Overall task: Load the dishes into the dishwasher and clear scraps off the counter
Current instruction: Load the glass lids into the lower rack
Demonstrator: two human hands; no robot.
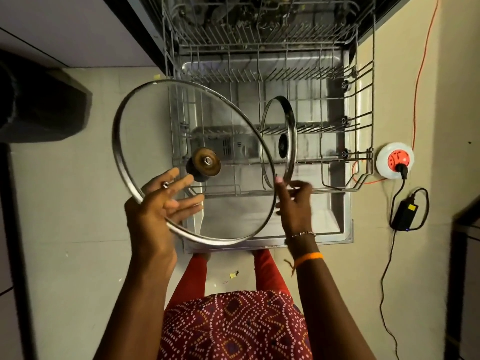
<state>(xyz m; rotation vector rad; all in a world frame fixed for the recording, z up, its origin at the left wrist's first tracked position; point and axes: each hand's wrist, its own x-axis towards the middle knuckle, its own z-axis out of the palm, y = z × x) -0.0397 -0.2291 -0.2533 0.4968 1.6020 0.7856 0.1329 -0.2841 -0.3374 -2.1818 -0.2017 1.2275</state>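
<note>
A large glass lid [161, 120] with a steel rim and a dark knob hangs tilted over the pulled-out lower dishwasher rack [332, 188]. My left hand [161, 203] holds it at the lower left rim, fingers spread behind the glass. A smaller glass lid [288, 118] stands on edge in the rack, just right of the big one. My right hand [294, 201] pinches the small lid's bottom rim at the rack's front wire. The open dishwasher door [335, 229] lies under the rack.
The upper rack [259, 32] holds dark items at the top of the view. A white and red extension reel [394, 159] with an orange cable and a black adapter [405, 211] lies on the floor at the right. A dark bin [39, 105] stands at the left.
</note>
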